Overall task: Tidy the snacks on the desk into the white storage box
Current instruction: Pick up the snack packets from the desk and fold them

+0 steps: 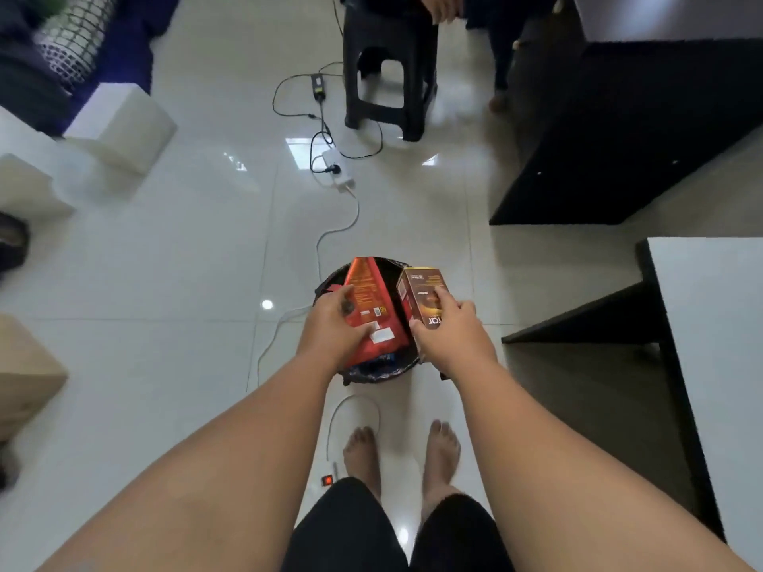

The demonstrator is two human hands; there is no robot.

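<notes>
Two snack boxes held over a round black bin on the floor; no white storage box identified.

The left hand (334,319) has its fingers closed around a flat red-orange cardboard snack box (369,311); the right hand (448,324) has its fingers wrapped on an upright brown cardboard snack box (421,295). Both sit above the round black lined bin (351,371), likely for dropping in. The glossy white tiled floor (165,262) carries a white cable (336,229) and a black plastic stool (390,72); a white-topped counter (718,344) stands at right.
</notes>
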